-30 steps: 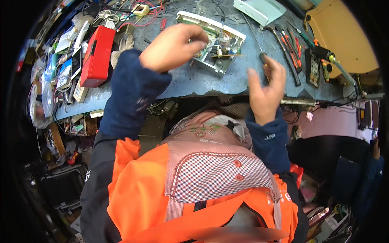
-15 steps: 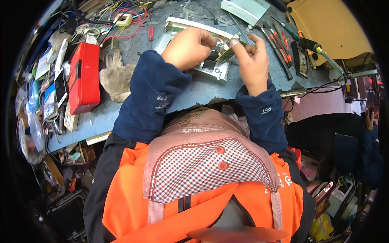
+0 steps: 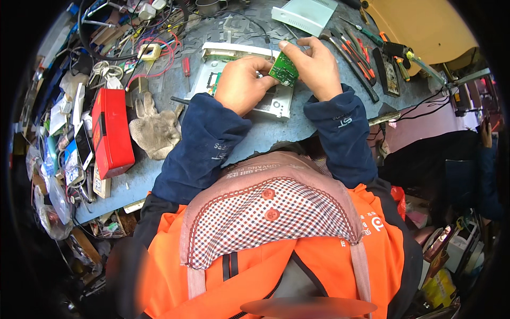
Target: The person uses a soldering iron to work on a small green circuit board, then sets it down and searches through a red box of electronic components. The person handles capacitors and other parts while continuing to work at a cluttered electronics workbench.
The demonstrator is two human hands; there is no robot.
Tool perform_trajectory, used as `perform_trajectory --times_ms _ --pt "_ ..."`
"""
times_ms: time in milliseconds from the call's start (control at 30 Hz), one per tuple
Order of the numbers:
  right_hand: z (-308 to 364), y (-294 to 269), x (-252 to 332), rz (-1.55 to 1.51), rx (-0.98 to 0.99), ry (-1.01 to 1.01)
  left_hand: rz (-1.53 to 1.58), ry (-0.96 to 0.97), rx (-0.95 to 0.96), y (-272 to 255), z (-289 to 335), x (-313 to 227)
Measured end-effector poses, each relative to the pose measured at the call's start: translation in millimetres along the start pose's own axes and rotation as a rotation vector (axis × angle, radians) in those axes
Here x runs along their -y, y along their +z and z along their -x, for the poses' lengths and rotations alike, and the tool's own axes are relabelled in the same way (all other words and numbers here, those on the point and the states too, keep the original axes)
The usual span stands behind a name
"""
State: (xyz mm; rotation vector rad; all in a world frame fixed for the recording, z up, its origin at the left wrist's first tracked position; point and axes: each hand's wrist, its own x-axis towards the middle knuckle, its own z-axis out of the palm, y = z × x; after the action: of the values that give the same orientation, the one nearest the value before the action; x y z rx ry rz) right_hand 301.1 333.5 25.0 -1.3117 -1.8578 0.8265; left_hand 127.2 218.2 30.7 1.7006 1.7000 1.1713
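Note:
A green circuit board [image 3: 285, 69] is held up between my hands, its soldered underside showing. My right hand [image 3: 314, 65] pinches it by its upper right edge, thumb on the face. At its lower left edge, my left hand [image 3: 244, 82] has its thumb and fingers closed against the board. Beneath my hands lies an opened device with a white metal chassis [image 3: 280, 105], partly hidden by my left hand. More of its inside, with a small green part, shows left of that hand.
Left of my arm lie a work glove [image 3: 155, 127] and a red box [image 3: 112, 134]. A red-handled screwdriver [image 3: 186, 69] rests behind them. A pale casing [image 3: 305, 16] stands at the back. Pliers and other tools [image 3: 361, 58] line the right, near a black cable.
The circuit board has been lifted and turned, so its green soldered side now shows. My left hand has come to its lower edge. The whole view has shifted slightly.

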Motion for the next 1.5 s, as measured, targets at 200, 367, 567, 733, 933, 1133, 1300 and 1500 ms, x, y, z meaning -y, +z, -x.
perform_trajectory --times_ms 200,367,567,733,933,1133,1300,1500 --pt "11.9 -20.0 3.9 -0.162 0.080 0.024 0.196 -0.178 0.049 0.1 0.2 -1.7" --pt "51.6 -34.1 4.4 -0.101 0.157 -0.258 0.265 -0.114 0.028 3.8 -0.6 7.0" --pt "55.5 -22.0 -9.7 -0.094 0.110 -0.368 0.087 0.037 0.069 1.8 -2.4 5.6" --pt "55.3 -15.0 -12.4 -0.151 0.044 -0.335 0.034 0.119 0.067 -4.5 -6.6 0.0" --pt "55.7 -12.0 -21.3 -0.133 0.000 -0.383 0.115 0.050 0.097 0.7 -5.0 -0.2" --pt "55.8 -7.4 -22.8 -0.185 -0.028 -0.390 0.351 0.093 0.124 -2.4 4.2 -7.5" --pt "59.8 -12.4 -18.9 -0.140 -0.034 -0.423 0.416 -0.088 0.098 3.5 -0.9 6.4" --pt "35.6 -101.2 -33.9 -0.708 -0.325 0.016 0.575 -0.159 0.098 -0.8 -7.7 7.3"
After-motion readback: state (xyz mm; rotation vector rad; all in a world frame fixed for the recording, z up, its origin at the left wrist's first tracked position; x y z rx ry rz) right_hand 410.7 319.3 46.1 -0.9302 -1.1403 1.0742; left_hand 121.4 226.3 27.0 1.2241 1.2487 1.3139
